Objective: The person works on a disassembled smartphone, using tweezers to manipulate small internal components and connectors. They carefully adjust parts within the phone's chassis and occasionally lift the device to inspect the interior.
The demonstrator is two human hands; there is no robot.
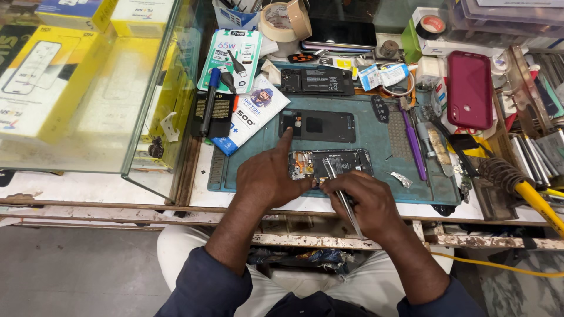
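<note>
**Tweezers worked into an opened phone**

A pair of metal tweezers (341, 191) was held in the grip of the right hand (367, 205), the fingers closed around the shaft and the tips set down inside the opened phone (330, 164). Whether anything was pinched between the tips could not be told. The left hand (267, 176) was laid against the phone's left end, its thumb pressed at the lower edge; nothing was held in it, and its forefinger was stretched up toward the dark back cover (320, 126) lying just above.

The phone was placed on a teal repair mat (376, 138) near the front edge of the worktop (88, 191). For this kind of fine work, the phone would best be kept pinned flat by the left hand, and the tweezers kept steep and light, since small parts and thin cables are easily bent.

Further out, a purple prying tool (414, 147) was seen to the right on the mat, a red phone (469, 88) beyond it, a roll of tape (285, 20) at the back, and a glass case (117, 88) with yellow boxes on the left.
</note>
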